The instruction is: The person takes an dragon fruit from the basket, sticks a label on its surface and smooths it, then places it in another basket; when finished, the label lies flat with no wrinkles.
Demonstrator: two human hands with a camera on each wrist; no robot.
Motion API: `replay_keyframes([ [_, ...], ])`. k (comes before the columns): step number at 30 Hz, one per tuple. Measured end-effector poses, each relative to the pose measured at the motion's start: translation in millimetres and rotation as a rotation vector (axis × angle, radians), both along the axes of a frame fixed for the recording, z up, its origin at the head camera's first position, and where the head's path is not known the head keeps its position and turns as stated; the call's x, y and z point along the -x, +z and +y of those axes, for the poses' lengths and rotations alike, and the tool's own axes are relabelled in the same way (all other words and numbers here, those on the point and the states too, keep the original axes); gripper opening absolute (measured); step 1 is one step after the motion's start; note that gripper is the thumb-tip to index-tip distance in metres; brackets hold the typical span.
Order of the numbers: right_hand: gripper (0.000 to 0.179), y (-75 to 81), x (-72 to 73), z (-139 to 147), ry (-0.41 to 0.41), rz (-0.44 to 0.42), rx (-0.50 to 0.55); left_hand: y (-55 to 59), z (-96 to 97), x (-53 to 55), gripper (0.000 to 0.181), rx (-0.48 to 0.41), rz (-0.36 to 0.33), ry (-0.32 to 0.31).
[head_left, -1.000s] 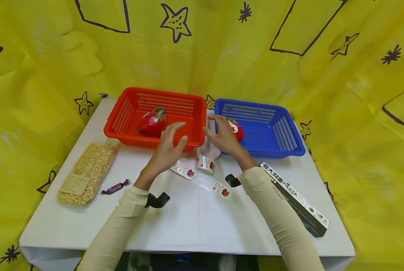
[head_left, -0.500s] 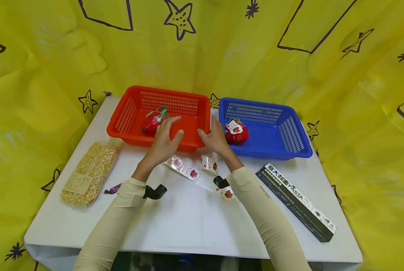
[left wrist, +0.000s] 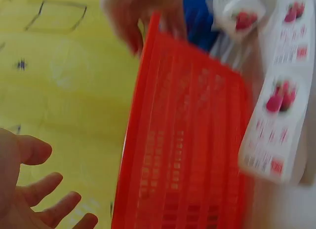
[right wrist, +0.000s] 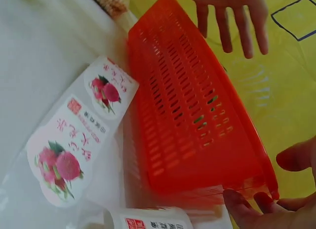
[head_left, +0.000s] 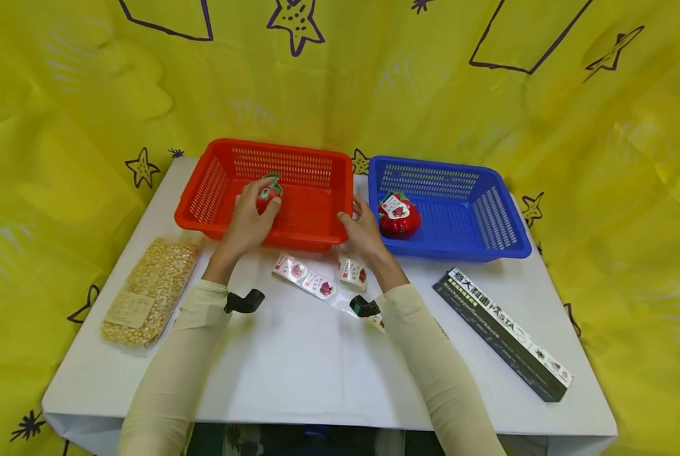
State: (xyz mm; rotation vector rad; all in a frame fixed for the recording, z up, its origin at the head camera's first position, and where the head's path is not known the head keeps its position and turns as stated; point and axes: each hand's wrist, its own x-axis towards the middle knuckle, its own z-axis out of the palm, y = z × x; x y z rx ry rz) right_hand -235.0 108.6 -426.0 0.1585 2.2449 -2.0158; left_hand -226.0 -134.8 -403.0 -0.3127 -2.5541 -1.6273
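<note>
In the head view my left hand (head_left: 251, 218) reaches into the red basket (head_left: 317, 239), its thumb and fingers spread about a red dragon fruit (head_left: 264, 201) with green leaf tips. Part of that fruit is hidden behind the hand. From the right wrist view, the left fingers (right wrist: 223, 29) hang nearly straight above the basket's rim. My right hand (head_left: 366, 234) is at the red basket's right front corner. Its fingers (right wrist: 239, 208) lie close against the outside of the end wall, while a gap shows between the thumb and the rim.
A blue basket (head_left: 459, 252) with a labelled red dragon fruit (head_left: 399, 215) stands right of the red one. In front lie a label roll (head_left: 351, 273) and its unrolled strip (head_left: 306, 277). A corn-kernel bag (head_left: 152, 291) is at left, a pasta box (head_left: 505, 335) at right.
My left hand has moved left and come down around the dragon fruit. My right hand has moved left from in front of the blue basket to the red basket's corner, uncovering the labelled fruit.
</note>
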Motion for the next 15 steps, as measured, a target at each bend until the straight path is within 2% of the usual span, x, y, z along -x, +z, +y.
replay_keyframes([
  [4,0.063,-1.2,0.5,-2,-0.046,-0.039,0.097,5.1,-17.6,15.4,0.056,0.047,-0.044,0.054],
  [8,0.059,-2.3,-1.4,-2,-0.071,-0.064,0.189,7.0,-32.9,23.7,0.061,0.050,-0.104,0.068],
  [12,0.058,-3.4,-2.6,-3,-0.082,-0.069,0.195,4.8,-39.5,28.5,0.063,0.078,-0.186,0.065],
  [15,0.058,-4.9,-1.9,-5,-0.088,-0.062,0.174,1.4,-40.3,33.9,0.065,0.140,-0.231,0.047],
])
